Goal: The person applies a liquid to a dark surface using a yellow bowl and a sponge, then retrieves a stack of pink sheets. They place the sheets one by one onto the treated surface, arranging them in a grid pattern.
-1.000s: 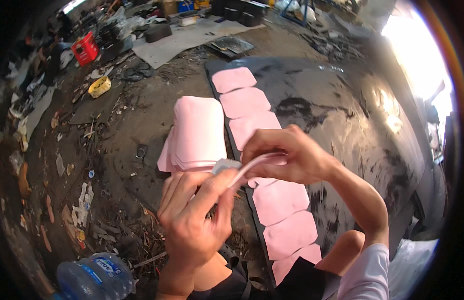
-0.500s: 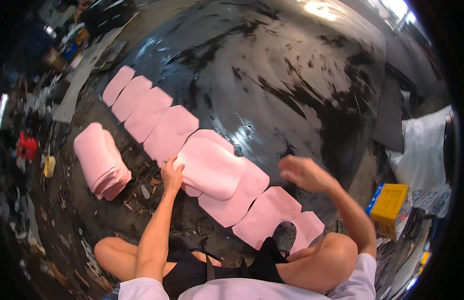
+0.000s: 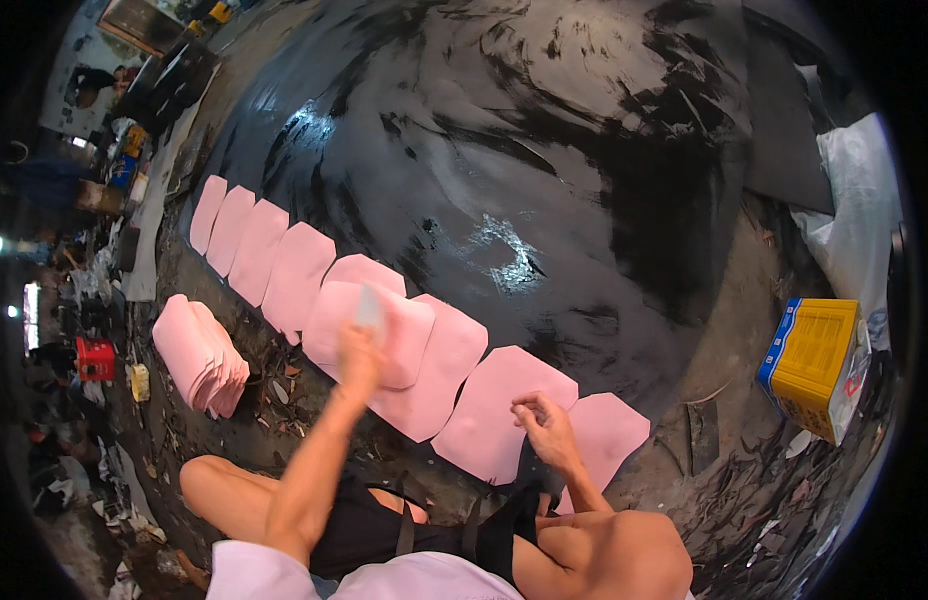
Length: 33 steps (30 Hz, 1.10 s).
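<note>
A black sheet (image 3: pixel 464 150) spreads out, a row (image 3: pixel 449 345) of pink pieces along its near edge. Beside it on the ground lies a pink stack (image 3: pixel 196 355). One loose piece (image 3: pixel 404 340) overlaps the row's middle. Above that, the left hand (image 3: pixel 359 358), blurred, is closed round a pale blade (image 3: pixel 372 308); the right hand (image 3: pixel 547 432), half curled over the row, looks unloaded.

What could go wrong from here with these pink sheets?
Two risks stand out. The top sheet overlaps the sheets beneath, so it could slip askew or drag them as the left hand works there with a pale flat tool. And the fanned pile sits on littered ground, so its lowest sheets might pick up dirt.
</note>
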Available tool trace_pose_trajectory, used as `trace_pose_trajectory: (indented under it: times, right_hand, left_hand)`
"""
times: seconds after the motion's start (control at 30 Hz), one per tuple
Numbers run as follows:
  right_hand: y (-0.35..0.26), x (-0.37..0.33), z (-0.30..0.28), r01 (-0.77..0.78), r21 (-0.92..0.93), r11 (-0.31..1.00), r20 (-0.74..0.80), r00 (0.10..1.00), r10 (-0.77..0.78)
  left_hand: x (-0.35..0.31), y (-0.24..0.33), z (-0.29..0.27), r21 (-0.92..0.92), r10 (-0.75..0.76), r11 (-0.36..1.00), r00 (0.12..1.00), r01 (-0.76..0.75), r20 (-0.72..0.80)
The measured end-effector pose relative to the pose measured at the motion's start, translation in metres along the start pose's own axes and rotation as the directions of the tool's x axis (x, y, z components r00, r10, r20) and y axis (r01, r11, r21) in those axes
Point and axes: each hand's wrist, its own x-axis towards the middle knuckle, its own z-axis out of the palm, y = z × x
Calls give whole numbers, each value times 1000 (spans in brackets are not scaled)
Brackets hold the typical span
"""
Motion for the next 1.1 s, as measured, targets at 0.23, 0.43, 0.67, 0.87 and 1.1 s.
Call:
trace_pose_trajectory:
  times: [0.23,0.43,0.67,0.87,1.1]
  right_hand:
    - [-9,6,-71,-1,691,723,72,995,-68]
    - [-99,-15,-167,141,54,989,-128,983,-133]
    - [-77,-13,-161,-56,726,686,129,990,-55]
    - [-200,-14,-300,437,-43,898,33,899,-436]
    - [-211,31,-358,387,-882,267,226,846,-482]
  left_hand:
    - [-185,299,-67,-718,303,665,804,207,512]
    - [-184,310,-29,-844,178,165,826,510,534]
    - [-207,341,-35,-883,128,93,874,459,468]
    - [-205,296,57,-852,190,314,851,420,490]
    - [-301,354,176,-663,-63,216,688,716,723]
